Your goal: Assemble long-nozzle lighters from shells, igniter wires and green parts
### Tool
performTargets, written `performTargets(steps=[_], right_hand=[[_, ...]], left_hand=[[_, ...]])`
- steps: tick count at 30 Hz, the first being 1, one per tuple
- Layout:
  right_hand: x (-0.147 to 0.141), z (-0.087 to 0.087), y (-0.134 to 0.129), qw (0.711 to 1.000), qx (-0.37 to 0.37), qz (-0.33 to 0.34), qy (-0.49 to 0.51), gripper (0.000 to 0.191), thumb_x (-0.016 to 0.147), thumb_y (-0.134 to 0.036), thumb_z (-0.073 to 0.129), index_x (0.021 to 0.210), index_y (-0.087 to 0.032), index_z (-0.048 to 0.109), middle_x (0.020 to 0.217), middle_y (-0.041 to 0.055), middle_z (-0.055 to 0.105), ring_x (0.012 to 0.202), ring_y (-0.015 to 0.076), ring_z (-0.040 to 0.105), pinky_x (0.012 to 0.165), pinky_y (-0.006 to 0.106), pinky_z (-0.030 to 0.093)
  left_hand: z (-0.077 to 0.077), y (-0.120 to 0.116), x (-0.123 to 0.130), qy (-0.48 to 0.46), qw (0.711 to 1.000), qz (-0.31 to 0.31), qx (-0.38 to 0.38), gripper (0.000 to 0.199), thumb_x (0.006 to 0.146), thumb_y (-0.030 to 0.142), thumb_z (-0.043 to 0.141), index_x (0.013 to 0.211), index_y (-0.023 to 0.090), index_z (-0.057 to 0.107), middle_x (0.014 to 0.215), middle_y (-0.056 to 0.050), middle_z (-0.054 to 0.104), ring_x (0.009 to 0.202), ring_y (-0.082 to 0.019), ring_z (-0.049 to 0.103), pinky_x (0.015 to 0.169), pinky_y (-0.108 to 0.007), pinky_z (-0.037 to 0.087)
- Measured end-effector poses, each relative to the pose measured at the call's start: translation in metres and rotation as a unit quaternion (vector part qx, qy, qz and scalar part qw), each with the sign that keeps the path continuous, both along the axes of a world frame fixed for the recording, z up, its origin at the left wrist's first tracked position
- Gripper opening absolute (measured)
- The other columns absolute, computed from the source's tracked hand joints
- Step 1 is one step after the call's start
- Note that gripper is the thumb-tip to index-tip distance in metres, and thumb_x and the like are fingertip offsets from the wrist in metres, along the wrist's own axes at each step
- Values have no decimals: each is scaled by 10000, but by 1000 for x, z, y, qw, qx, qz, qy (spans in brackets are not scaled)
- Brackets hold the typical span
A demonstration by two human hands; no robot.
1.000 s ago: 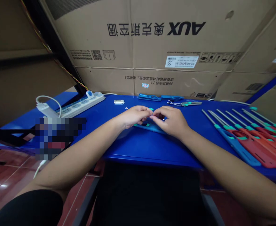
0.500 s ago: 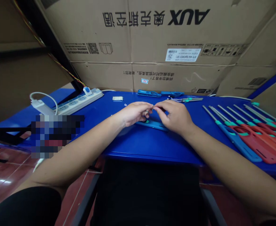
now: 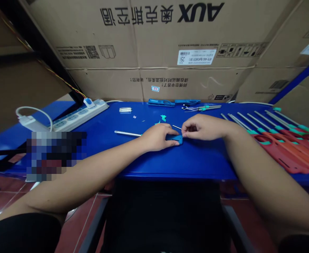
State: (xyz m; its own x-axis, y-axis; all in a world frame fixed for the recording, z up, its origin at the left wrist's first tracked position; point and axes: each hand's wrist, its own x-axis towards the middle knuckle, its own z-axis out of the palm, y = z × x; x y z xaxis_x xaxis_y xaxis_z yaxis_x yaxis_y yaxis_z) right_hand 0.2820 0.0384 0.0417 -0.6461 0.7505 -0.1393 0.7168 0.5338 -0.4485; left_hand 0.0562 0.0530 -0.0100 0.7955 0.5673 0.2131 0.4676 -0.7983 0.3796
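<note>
On the blue table (image 3: 196, 158), the left hand (image 3: 157, 137) lies with its fingers curled down over a blue plastic handle (image 3: 177, 140), whose long axis runs left to right, with a steel tube (image 3: 126, 133) reaching out leftward from under the palm. The right hand (image 3: 202, 127), just right of the handle, pinches a thin wire (image 3: 177, 127) between thumb and forefinger, its tip pointing left and slightly far.

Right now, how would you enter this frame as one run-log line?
left hand: resting on blue plastic piece | right hand: pinching thin wire | nearby: metal rod, teal plastic pieces
</note>
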Motion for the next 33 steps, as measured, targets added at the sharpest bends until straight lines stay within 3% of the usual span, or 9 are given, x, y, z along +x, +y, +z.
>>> performTargets(steps=[6,19,26,33], right_hand=[[-8,-5,0,1000,15,23,-8,157,841,-301,587,852,-191,698,764,8,697,656,139,602,596,257,404],[-14,-9,0,999,42,2,-12,93,806,-232,599,793,-199,684,717,-12,680,620,123,577,573,240,397],[-6,-4,-5,990,132,40,12,291,951,-289,493,990,-178,759,975,77,739,892,193,659,800,314,476],[-10,-10,-30,977,201,41,-51,299,921,-244,539,1106,-215,772,899,62,688,782,182,622,677,289,418]], left_hand=[[2,-1,-1,6,1000,12,-6,353,877,439,698,1159,233,752,979,-63,709,930,-220,657,841,-337,481],[1,-1,-1,9,1000,3,-8,349,906,450,655,1149,220,754,998,-77,690,957,-227,636,874,-352,468],[5,-2,-6,22,1000,-1,-4,370,927,446,624,1181,204,744,1013,-92,686,998,-239,624,915,-371,476],[8,1,-12,33,999,5,-9,377,909,443,645,1168,189,749,997,-86,687,989,-239,633,901,-357,486]])
